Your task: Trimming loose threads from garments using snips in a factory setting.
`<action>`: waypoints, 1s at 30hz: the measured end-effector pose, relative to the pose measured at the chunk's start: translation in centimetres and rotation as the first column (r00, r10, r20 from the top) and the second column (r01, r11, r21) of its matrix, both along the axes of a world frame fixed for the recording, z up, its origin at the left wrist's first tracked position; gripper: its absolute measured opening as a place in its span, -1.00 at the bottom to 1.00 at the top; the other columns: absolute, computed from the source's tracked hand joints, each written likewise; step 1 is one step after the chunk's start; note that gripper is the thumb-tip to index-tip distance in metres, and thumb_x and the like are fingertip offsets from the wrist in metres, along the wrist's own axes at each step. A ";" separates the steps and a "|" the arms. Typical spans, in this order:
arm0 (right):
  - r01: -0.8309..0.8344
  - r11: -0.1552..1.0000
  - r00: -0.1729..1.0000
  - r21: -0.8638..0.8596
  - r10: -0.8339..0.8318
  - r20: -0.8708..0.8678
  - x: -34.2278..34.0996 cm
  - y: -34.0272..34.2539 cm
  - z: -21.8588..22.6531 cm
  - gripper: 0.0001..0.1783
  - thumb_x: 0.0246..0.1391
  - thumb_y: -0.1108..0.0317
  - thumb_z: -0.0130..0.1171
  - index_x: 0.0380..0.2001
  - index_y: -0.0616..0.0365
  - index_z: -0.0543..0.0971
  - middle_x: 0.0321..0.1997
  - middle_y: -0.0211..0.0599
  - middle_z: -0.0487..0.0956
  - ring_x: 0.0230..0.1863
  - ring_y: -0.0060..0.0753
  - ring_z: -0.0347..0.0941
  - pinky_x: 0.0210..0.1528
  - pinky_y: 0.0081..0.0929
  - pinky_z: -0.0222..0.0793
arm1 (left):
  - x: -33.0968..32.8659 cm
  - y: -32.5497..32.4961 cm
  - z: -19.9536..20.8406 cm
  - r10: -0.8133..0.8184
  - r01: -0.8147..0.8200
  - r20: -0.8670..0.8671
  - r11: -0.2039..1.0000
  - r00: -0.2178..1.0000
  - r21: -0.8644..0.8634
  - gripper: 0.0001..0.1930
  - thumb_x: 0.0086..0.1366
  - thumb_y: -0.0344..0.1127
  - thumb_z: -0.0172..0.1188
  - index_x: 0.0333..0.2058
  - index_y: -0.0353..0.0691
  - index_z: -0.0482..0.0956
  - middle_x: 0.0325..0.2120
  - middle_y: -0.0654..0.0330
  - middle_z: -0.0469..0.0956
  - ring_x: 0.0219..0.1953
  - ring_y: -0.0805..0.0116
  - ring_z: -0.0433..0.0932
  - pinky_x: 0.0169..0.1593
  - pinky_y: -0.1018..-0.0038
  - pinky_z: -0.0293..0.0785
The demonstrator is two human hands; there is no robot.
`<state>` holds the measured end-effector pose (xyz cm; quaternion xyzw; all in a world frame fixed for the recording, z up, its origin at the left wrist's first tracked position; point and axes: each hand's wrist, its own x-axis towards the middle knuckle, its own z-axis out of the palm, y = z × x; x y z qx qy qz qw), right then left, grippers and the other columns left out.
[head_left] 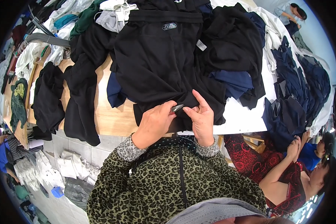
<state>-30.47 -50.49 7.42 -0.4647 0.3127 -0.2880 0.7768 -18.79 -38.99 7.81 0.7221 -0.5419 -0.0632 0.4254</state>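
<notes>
A pair of black trousers lies spread on the table in front of me, its waistband at the far end and a clear sticker below the band. At the near end, my left hand is closed around small thread snips, whose metal blades point right. My right hand is beside the blade tips, its thumb and lower fingers on the black cloth and its index finger stretched out. The handle of the snips is hidden in my left hand.
Black and navy garments are heaped at the right, with a navy piece beneath. More black clothes hang over the table's left edge. A grey strap-like band stands far left. A person in red and black patterned clothing sits close at right.
</notes>
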 end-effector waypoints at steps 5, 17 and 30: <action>-0.001 1.000 1.000 -0.021 0.001 -0.018 0.0 0.0 0.0 -0.31 -0.10 0.70 0.20 0.17 0.36 0.24 -0.57 -0.64 0.27 -0.55 -0.86 0.14 -0.44 -0.89 0.17 | 0.0 -0.1 0.0 -0.010 0.010 -0.003 1.000 1.000 0.003 -0.61 -0.01 -0.50 0.25 -0.17 -0.31 0.37 -0.47 0.09 0.52 -0.42 0.22 0.55 -0.36 0.42 0.46; 0.003 1.000 1.000 -0.027 -0.003 -0.003 -0.1 0.0 -0.3 -0.30 -0.11 0.69 0.20 0.17 0.35 0.25 -0.53 -0.62 0.28 -0.51 -0.84 0.14 -0.38 -0.87 0.21 | 0.6 0.6 0.0 0.046 -0.038 -0.260 0.999 0.965 0.036 -0.59 0.07 -0.45 0.25 -0.10 -0.30 0.35 -0.43 0.01 0.54 -0.39 0.22 0.58 -0.34 0.43 0.47; -0.034 0.933 0.972 0.359 -0.052 0.229 -0.1 -1.1 -0.6 -0.42 -0.01 0.71 0.02 0.14 0.29 0.29 -0.10 -0.30 0.49 -0.13 -0.55 0.43 -0.02 -0.58 0.36 | 0.7 -1.2 -4.7 -0.074 0.140 -0.867 0.990 0.493 -0.005 -0.50 0.12 -0.38 0.27 0.04 -0.35 0.36 -0.14 0.22 0.46 -0.22 0.65 0.36 -0.15 0.68 0.34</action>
